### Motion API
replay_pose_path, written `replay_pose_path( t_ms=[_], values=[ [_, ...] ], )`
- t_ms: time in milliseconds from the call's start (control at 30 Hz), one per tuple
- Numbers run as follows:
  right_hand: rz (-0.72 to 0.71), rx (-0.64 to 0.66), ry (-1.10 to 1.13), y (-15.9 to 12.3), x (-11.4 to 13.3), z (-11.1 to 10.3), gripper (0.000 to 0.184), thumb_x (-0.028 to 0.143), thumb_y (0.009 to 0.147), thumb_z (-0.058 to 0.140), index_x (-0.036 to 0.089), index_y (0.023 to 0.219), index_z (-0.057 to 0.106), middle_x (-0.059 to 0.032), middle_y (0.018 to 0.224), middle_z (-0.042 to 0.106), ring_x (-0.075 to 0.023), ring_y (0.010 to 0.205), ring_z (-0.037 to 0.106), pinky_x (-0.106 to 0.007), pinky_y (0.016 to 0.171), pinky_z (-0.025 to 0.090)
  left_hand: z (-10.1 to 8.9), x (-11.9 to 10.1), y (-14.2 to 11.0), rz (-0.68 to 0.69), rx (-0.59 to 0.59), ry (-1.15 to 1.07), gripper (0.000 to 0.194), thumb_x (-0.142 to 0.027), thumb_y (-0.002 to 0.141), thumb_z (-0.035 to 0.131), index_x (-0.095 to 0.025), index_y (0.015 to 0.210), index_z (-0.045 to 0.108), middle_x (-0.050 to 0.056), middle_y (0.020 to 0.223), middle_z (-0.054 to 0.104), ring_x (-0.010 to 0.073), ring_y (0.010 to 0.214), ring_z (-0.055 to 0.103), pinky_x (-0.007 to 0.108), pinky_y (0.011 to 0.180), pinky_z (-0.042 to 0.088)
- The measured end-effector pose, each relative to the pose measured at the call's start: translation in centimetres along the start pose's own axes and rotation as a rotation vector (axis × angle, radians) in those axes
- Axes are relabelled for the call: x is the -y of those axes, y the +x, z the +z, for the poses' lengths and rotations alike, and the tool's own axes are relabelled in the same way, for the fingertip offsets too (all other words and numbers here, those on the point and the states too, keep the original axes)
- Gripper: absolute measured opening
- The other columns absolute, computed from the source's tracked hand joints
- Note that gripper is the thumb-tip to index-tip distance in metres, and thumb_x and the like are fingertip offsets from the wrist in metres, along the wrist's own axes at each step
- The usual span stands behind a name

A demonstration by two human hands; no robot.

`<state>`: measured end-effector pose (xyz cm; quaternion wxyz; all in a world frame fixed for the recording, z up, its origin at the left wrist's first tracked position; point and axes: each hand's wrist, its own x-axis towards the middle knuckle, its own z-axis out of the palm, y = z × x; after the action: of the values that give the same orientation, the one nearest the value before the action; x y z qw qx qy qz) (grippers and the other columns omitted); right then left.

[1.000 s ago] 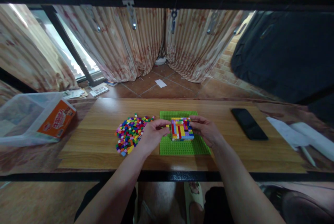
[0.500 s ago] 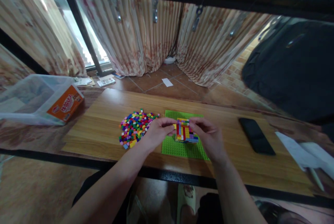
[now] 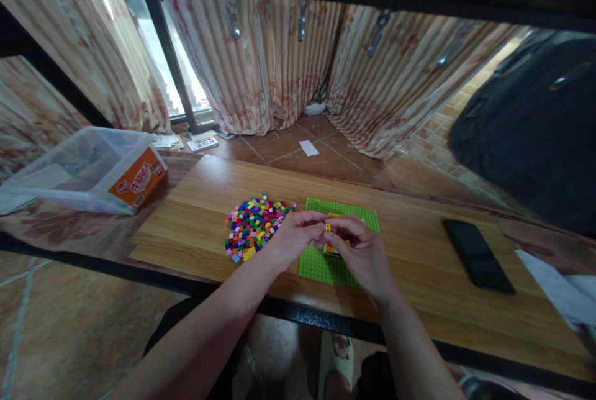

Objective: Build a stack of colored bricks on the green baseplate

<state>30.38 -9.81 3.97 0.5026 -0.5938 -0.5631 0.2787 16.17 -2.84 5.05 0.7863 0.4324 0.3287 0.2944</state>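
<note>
A small yellow toy brick [image 3: 328, 227] is pinched between the fingertips of my left hand [image 3: 298, 236] and my right hand [image 3: 362, 251], which meet over the green baseplate [image 3: 326, 269]. Both hands are closed on it. Just beneath my right fingers sits a block built of multicoloured bricks [image 3: 331, 251], mostly covered by my hands. A heap of small loose bricks [image 3: 256, 226] in many colours lies left of the baseplate, close to my left wrist.
A black phone [image 3: 478, 255] lies on the wooden board [image 3: 186, 213] at the right, with white paper [image 3: 544, 282] beyond it. At the left stands a clear plastic box [image 3: 84, 198] with an orange label. A dark metal bar [image 3: 326, 325] runs along the table's front edge.
My right hand has left the side of the brick block and joined my left hand at the yellow brick. The view has turned, shifting the whole scene right in the picture.
</note>
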Motion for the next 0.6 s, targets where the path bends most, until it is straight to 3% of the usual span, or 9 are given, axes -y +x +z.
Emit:
replay_pose_path(
  t_ms=[233,600],
  values=[
    [-0.062,-0.017,-0.107,-0.17,0.33,0.19,0.013,0.034,0.082,0.068,0.026,0.092,0.071,-0.0030,0.094,0.066,-0.0170,0.084,0.060,-0.031,0.071,0.049,0.24,-0.16,-0.17,0.028,0.022,0.065,0.019,-0.021,0.073,0.071,-0.014,0.091,0.073,0.005,0.083,0.072,0.0117,0.070,0.062,0.022,0.063,0.046],
    [-0.033,-0.042,-0.024,-0.16,0.35,-0.03,0.013,0.033,0.084,0.066,0.026,0.093,0.072,-0.0038,0.099,0.067,-0.0175,0.087,0.062,-0.031,0.072,0.050,0.34,-0.18,-0.23,-0.023,0.041,-0.013,0.021,-0.021,0.078,0.066,-0.015,0.097,0.070,0.005,0.079,0.071,0.0114,0.065,0.064,0.024,0.065,0.049]
  ],
)
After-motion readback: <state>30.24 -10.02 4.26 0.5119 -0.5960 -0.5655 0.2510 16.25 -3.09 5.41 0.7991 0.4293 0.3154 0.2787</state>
